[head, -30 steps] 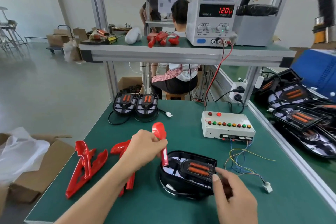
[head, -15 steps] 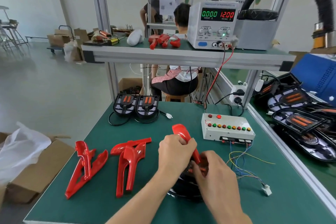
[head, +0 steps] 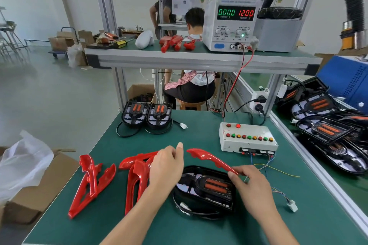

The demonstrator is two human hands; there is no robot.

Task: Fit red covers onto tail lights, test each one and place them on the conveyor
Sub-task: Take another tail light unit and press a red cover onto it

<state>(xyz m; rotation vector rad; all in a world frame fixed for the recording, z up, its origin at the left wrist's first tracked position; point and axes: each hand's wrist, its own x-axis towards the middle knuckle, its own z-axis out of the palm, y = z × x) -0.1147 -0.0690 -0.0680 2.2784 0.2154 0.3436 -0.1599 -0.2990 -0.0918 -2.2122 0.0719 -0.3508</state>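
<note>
Head view: a red cover (head: 211, 160) is pinched at its near end by the right hand (head: 252, 187), thumb and fingers curled round the narrow stem, and it is held tilted above the far edge of a black tail light (head: 207, 189). The tail light lies on the green table (head: 199, 131) between the two forearms, its orange lens strips facing up, and a cable with a white plug is seen at its near edge. The left hand (head: 167, 167) is held just left of the cover, fingers loosely bent and gripping nothing, the thumb raised; whether it touches the tail light beneath it cannot be told. Two more red covers (head: 137, 173) are stacked on the table just left of that hand, and a further red pair (head: 90, 181) lies further left. Two tail lights (head: 147, 113) are stood side by side at the far edge of the table. A white test box (head: 247, 139) with a row of coloured buttons is set to the right, loose wires trailing from it. A power supply (head: 231, 24) is seen on the upper shelf, and more tail lights (head: 326, 129) are piled on the surface at the right.
</note>
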